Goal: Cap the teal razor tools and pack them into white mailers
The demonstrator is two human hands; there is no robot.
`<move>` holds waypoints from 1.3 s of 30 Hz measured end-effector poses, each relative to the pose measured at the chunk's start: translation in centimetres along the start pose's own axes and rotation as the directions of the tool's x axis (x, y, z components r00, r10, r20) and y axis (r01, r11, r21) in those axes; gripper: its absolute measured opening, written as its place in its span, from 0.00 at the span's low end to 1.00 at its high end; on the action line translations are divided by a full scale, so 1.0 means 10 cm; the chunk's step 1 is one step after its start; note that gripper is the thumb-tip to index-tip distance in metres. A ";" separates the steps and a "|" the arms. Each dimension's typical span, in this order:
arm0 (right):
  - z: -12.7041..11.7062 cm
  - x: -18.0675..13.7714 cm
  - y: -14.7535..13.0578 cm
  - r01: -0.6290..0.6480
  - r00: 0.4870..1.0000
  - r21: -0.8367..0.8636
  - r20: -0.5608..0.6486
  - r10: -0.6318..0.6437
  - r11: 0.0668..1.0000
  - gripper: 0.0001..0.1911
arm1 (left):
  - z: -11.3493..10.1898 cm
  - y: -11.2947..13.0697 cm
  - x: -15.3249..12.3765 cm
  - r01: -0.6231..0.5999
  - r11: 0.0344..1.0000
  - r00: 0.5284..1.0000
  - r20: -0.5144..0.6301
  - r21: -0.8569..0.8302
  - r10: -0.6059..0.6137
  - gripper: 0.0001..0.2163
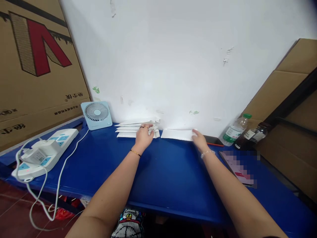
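Note:
My left hand [144, 136] rests on the right part of a stack of several flat white paper packets [127, 129], which look like padded envelopes. Its thumb and fingers are apart, with the fingertips partly out of sight. A single white packet [177, 134] lies against the foot of the wall, to the right of the stack. At that packet's right end, my right hand [199, 140] has its thumb and fingers closed on the edge. Just behind the right hand is a dark phone-like slab [213, 141] with an orange rim.
On the blue table [168, 175], a light-blue fan [97, 115] stands at the back left, near a white power strip [60, 138] with loose cables. To the right are a water bottle [235, 130], a dark bottle [251, 137] and a blurred flat item [237, 167]. Cardboard [49, 86] flanks the table.

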State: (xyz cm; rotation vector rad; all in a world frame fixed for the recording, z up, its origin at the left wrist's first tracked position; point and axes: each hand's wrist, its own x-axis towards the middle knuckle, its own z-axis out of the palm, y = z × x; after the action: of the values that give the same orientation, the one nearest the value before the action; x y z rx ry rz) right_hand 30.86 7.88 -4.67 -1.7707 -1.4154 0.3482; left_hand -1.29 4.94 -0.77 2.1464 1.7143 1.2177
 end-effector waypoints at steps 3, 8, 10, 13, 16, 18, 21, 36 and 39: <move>0.09 0.01 -0.03 0.076 0.996 -0.082 0.045 -0.072 0.994 0.26 | -0.18 -0.16 0.23 0.025 0.991 0.993 -0.117 0.133 -0.009 0.18; 0.14 -0.14 -0.09 0.278 0.957 -0.431 0.201 -0.209 0.858 0.23 | -0.34 -0.42 0.59 -0.101 0.965 0.989 0.127 0.243 0.072 0.21; 0.17 -0.20 -0.09 0.318 0.936 -0.464 0.290 -0.197 0.827 0.25 | -0.34 -0.46 0.68 -0.125 0.954 0.972 0.227 0.272 0.062 0.18; 0.22 -0.23 -0.06 0.367 0.889 -0.420 0.422 -0.180 0.830 0.27 | -0.34 -0.47 0.75 -0.110 0.931 0.983 0.174 0.347 0.051 0.16; 0.23 -0.22 -0.07 0.397 0.879 -0.400 0.424 -0.217 0.826 0.27 | -0.45 -0.42 0.81 -0.058 0.929 0.998 -0.012 0.366 0.067 0.17; 0.18 -0.25 -0.17 0.427 0.884 -0.382 0.368 -0.289 0.820 0.27 | -0.63 -0.35 0.83 -0.044 0.945 0.982 -0.158 0.324 0.100 0.17; 0.02 -0.40 -0.50 0.496 0.865 -0.219 0.212 -0.455 0.840 0.27 | -0.96 -0.09 0.79 -0.103 0.969 0.909 -0.374 0.225 0.183 0.17; -0.14 -1.21 -0.98 -0.247 0.917 0.731 0.389 -0.092 0.636 0.16 | -0.23 0.56 -0.26 -0.219 0.942 0.864 0.399 -0.253 0.307 0.32; -0.05 -1.20 -0.87 -0.341 0.917 0.773 0.400 0.007 0.534 0.15 | -0.13 0.53 -0.40 -0.232 0.968 0.870 0.426 -0.094 0.250 0.56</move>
State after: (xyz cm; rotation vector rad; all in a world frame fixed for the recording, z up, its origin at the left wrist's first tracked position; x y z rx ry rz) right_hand 21.34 -2.95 -1.23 -1.0369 -0.9828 1.2912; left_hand 1.72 -0.81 1.07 2.4291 1.2538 0.7208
